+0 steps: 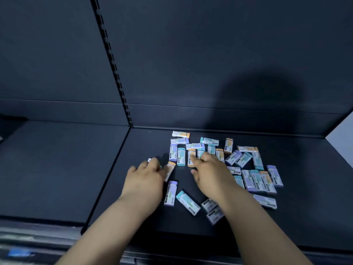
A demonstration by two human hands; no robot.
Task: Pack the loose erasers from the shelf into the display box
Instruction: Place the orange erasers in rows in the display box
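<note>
Both forearms (107,222) extend over the shelf (305,197). Left hand (147,175) curls its fingers round an orange-ended eraser (170,168). Right hand (212,169) lies palm down, fingers loosely spread, touching the scattered erasers (246,159) mid-shelf. Display box not in view. Recommended: gather several aligned pieces per grasp, sleeves parallel, before transfer.

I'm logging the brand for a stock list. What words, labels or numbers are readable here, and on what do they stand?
No text is readable.
On the small rectangular erasers in white sleeves with orange, teal or purple ends: dark print, too small and blurred to read.
On the blue tag at the lower left: blurred, unreadable.
</note>
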